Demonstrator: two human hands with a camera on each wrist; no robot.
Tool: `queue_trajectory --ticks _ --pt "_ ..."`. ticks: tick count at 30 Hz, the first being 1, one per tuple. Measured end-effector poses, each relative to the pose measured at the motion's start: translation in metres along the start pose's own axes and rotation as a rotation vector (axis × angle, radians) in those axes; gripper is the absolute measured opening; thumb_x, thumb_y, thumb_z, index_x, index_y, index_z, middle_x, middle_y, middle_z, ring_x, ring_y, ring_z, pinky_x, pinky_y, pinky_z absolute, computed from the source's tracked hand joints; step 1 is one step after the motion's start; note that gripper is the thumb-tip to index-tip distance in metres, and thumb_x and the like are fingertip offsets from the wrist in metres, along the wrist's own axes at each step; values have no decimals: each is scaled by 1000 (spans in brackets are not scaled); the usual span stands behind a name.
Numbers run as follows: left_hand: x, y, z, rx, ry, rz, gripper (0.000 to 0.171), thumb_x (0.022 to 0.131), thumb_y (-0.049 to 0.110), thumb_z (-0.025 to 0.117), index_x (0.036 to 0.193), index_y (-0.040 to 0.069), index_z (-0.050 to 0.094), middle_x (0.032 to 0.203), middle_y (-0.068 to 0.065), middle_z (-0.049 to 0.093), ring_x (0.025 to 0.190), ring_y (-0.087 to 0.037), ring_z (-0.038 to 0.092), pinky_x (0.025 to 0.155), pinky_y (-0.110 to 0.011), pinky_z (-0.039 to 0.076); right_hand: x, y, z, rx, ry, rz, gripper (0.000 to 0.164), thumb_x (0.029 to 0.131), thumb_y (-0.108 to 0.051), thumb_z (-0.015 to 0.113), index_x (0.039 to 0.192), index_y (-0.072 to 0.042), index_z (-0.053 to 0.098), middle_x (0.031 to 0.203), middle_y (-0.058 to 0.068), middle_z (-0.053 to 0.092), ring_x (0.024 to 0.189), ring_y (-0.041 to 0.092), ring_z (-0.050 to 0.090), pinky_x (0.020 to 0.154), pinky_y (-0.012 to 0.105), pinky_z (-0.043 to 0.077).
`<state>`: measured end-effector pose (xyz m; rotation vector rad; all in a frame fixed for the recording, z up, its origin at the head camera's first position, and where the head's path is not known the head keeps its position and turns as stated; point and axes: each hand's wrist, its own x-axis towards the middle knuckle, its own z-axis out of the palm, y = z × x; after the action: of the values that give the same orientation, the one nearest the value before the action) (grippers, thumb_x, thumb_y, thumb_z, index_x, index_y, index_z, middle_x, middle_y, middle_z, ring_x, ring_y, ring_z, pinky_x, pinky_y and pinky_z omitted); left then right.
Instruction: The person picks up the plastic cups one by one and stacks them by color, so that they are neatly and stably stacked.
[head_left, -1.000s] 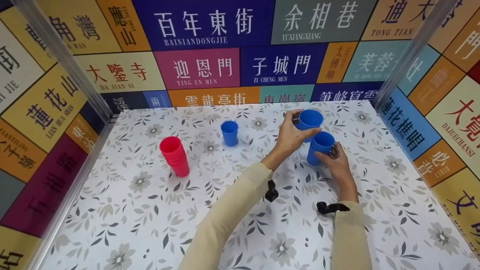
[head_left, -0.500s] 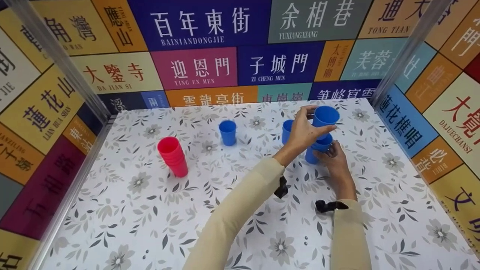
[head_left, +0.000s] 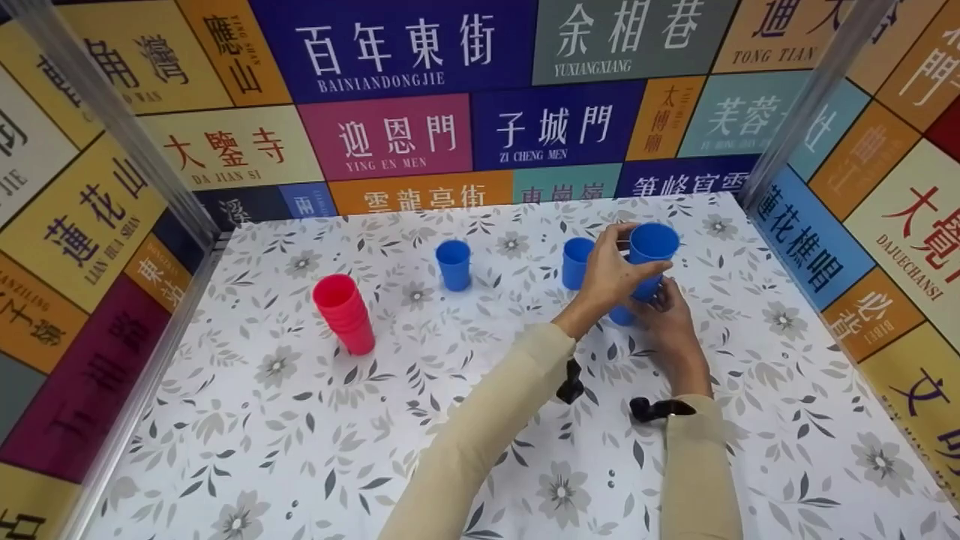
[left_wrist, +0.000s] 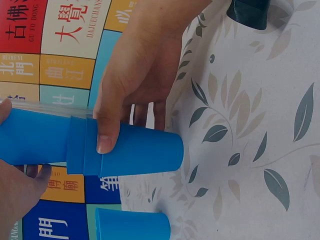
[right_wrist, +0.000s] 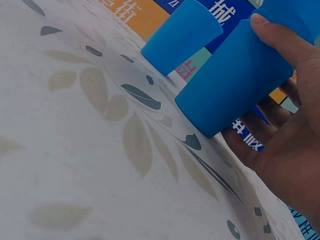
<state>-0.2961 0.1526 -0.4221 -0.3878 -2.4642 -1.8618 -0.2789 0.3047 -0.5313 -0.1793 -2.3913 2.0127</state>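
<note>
Between thumb and fingers, my left hand [head_left: 609,271] grips an upright blue cup [head_left: 654,244]. Its lower end sits in the mouth of a blue cup stack [left_wrist: 145,152], as the left wrist view shows sideways. My right hand [head_left: 671,326] holds that stack around its upper part, thumb across the near side in the right wrist view. Just behind my left hand, another blue cup [head_left: 576,262] stands upright, partly covered by that hand in the head view.
A single blue cup [head_left: 454,265] stands farther left. Nearer the left side stands a nested stack of red cups [head_left: 345,311]. Panels with printed signs [head_left: 397,45] wall in the back and sides of the flower-patterned table [head_left: 300,450].
My left hand has carried its blue cup rightward, over the blue stack, then down into it. The blue cup behind that hand has come into view. My right hand keeps its hold.
</note>
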Motion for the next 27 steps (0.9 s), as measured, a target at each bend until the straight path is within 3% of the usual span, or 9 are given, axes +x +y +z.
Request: queue_trajectory --ticks 7,13,19,27 --pt "3 -6 -1 -14 11 0 73 77 28 88 139 14 53 128 -2 62 118 -10 58 96 -19 50 -1 -3 2 108 14 45 87 85 -34 80 155 -22 29 168 9 22 156 29 18 127 49 19" --pt "1 -13 1 30 -20 -8 74 79 25 87 143 16 51 139 -2 60 129 -12 55 108 -22 45 -1 -1 1 83 11 27 87 88 -31 78 157 -20 26 168 13 20 156 32 19 127 48 20" --pt "1 -16 -4 19 -47 -4 77 81 32 85 147 19 47 145 1 56 136 -13 51 111 -25 45 -12 -16 0 85 -28 -4 86 92 -24 73 159 -11 21 166 19 22 155 36 21 126 50 22" --pt "8 -23 -21 -10 36 33 73 83 31 83 145 16 48 143 -1 57 135 -15 51 110 -28 45 -11 -17 3 95 -33 -28 85 94 -18 70 159 -6 17 164 22 25 153 38 24 124 53 25"
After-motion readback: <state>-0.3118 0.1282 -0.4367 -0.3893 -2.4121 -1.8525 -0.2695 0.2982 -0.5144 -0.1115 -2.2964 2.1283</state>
